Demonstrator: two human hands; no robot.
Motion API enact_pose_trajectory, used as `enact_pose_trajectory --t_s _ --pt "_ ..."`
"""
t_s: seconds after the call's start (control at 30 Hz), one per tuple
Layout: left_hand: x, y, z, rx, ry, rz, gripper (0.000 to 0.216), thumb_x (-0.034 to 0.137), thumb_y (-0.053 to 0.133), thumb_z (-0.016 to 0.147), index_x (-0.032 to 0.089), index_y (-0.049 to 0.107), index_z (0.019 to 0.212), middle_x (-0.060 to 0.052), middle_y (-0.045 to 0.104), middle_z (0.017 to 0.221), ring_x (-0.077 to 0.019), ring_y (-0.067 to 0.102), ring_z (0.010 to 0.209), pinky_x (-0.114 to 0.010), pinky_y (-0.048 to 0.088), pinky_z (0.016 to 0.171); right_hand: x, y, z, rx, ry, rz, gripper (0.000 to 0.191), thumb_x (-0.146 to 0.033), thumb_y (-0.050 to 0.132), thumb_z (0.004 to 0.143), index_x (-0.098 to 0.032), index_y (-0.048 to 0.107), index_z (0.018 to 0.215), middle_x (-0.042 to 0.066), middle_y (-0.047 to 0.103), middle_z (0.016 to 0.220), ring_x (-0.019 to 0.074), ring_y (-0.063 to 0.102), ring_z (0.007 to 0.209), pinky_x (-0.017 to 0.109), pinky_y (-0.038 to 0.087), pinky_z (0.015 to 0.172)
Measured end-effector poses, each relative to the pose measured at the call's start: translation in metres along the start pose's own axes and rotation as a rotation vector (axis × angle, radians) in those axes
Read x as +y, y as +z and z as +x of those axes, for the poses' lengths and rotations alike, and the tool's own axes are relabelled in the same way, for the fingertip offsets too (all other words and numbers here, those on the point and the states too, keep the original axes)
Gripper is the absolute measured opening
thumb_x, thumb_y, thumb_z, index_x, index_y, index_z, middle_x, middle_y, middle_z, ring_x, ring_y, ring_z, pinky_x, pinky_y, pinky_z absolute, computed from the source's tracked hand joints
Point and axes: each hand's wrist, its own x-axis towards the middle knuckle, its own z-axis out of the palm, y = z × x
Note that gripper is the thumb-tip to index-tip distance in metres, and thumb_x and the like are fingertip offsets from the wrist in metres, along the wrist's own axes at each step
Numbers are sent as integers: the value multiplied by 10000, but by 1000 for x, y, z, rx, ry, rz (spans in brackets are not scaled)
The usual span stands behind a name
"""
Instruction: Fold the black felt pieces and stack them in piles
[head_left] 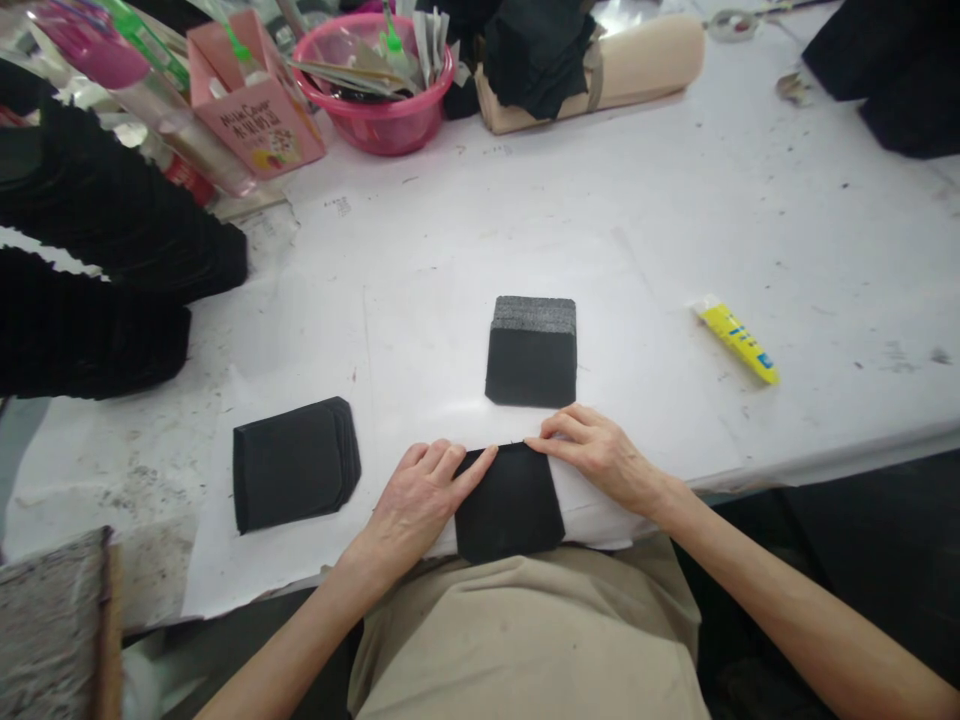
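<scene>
A flat black leather-like piece (510, 505) with cut corners lies at the table's front edge, before my body. Its far edge shows a narrow folded strip. My left hand (426, 490) is closed at the far left corner, its index finger laid along the fold and the other fingers curled. At the far right corner, my right hand (596, 450) pinches the same edge between thumb and fingers. Just beyond lies a stack of black pieces (531, 367) with grey, staggered far edges. Left of my left hand is another pile of black pieces (289, 467).
A yellow tube (739, 343) lies to the right. Tall stacks of black pieces (120, 220) stand at the left. Along the back are a pink box (259, 125), a pink basin (390, 125) and a beige roll (652, 65). Black material (892, 80) occupies the far right corner.
</scene>
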Motion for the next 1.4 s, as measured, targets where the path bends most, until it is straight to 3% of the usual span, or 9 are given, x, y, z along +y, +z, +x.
enact_pose_trajectory --t_s 0.17,0.27,0.4,0.57,0.8,1.4 --pt "3 -9 5 -29 -6 -8 507 113 496 949 202 400 1438 -82 546 1050 -244 526 976 -389 458 834 1 1 -3 17 17 -6 279 -181 472 1003 -217 630 1231 70 636 1081 195 557 1000 369 517 883" --pt "7 -9 12 36 25 21 412 99 470 953 119 470 1365 -119 555 1115 -261 514 1033 -397 450 861 0 2 -3 18 22 -22 275 -180 473 1003 -215 633 1223 68 635 1077 192 554 992 367 512 884" --pt "11 -2 21 96 102 41 324 77 442 954 44 525 1265 -105 575 1007 -236 521 911 -370 447 801 -1 2 -3 31 35 -20 285 -184 466 1005 -230 627 1236 69 633 1080 194 553 995 373 517 882" --pt "10 1 26 56 97 -18 476 116 465 965 145 386 1433 -71 554 989 -228 516 894 -367 440 784 -1 3 -5 66 60 25 279 -177 465 1002 -227 632 1220 69 624 1067 188 550 978 359 522 870" --pt "10 -4 27 2 61 -52 503 148 505 958 200 385 1444 -75 535 1011 -239 506 925 -375 438 791 2 4 -7 142 90 78 275 -170 480 996 -247 637 1209 58 619 1046 175 554 967 326 528 839" --pt "17 -14 39 -57 10 -12 627 89 512 908 276 318 1475 -58 508 975 -221 496 885 -339 420 731 -8 4 -10 94 82 -56 277 -163 490 988 -222 645 1210 84 641 1055 206 560 1006 369 518 879"
